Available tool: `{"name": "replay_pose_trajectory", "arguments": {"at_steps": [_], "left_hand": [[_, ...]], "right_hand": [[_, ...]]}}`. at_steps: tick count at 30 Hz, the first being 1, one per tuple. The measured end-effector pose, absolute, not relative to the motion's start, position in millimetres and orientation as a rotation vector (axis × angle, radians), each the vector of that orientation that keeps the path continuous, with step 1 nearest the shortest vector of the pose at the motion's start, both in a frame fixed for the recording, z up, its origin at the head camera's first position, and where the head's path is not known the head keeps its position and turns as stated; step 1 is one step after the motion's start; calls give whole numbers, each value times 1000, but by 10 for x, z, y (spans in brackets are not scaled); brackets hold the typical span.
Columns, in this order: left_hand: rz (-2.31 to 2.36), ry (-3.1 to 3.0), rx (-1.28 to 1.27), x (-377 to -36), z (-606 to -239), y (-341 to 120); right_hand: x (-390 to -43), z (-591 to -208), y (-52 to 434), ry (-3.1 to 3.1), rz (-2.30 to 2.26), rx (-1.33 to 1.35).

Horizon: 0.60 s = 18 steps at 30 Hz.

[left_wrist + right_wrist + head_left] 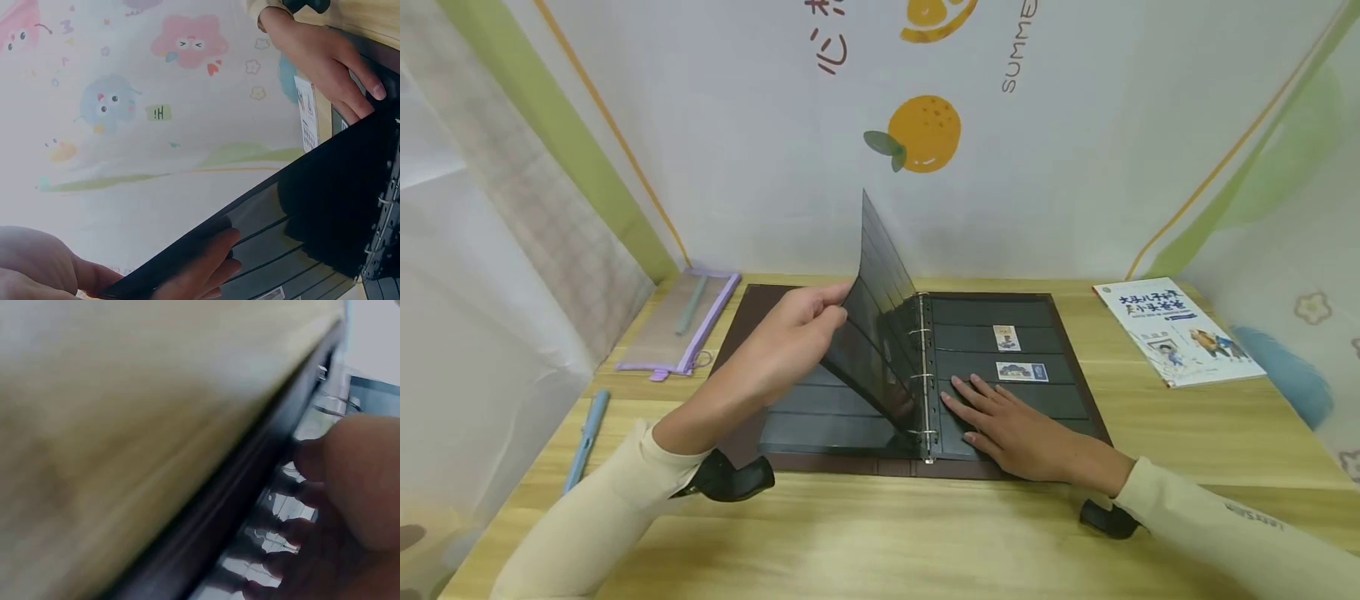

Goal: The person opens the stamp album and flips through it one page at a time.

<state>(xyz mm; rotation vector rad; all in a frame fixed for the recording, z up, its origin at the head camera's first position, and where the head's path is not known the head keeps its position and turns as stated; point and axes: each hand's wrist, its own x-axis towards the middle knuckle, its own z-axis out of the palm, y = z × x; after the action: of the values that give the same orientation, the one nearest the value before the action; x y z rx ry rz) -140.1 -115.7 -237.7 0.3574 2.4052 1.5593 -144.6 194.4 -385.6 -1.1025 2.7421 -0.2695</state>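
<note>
A dark stamp album (pixel 842 433) with a metal ring binding (pixel 927 383) lies spread on the table. My left hand (pixel 790 333) pinches the outer edge of one black album page (pixel 880 333), which stands raised and tilted over the left side; in the left wrist view that page (pixel 262 219) sits between thumb and fingers. Flat on the right-hand page (pixel 1037 406) rests my right hand (pixel 1015 429), fingers spread, just below two stamps: a small upright one (pixel 1007 337) and a wider blue one (pixel 1022 372). In the right wrist view the right hand's fingertips (pixel 297 531) touch the shiny page.
A purple-edged zip pouch (pixel 681 321) with a pen inside lies at the back left. Nearer the left edge is a blue pen (pixel 586 442). At the back right lies a picture book (pixel 1178 332). A printed curtain (pixel 775 167) hangs behind the table.
</note>
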Motion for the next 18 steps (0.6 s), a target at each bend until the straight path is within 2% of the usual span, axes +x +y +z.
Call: {"name": "replay_pose_trajectory", "arguments": {"at_steps": [8,18], "left_hand": [[1538,2542,260,-1410,-2483,-1362],[1374,2728,142,-1449,-2829,-1801]], "right_hand": [[-1442,-3895,1988,2733,-274,-1103],[-1427,-3908,1978,2720,-276,-1094]]}}
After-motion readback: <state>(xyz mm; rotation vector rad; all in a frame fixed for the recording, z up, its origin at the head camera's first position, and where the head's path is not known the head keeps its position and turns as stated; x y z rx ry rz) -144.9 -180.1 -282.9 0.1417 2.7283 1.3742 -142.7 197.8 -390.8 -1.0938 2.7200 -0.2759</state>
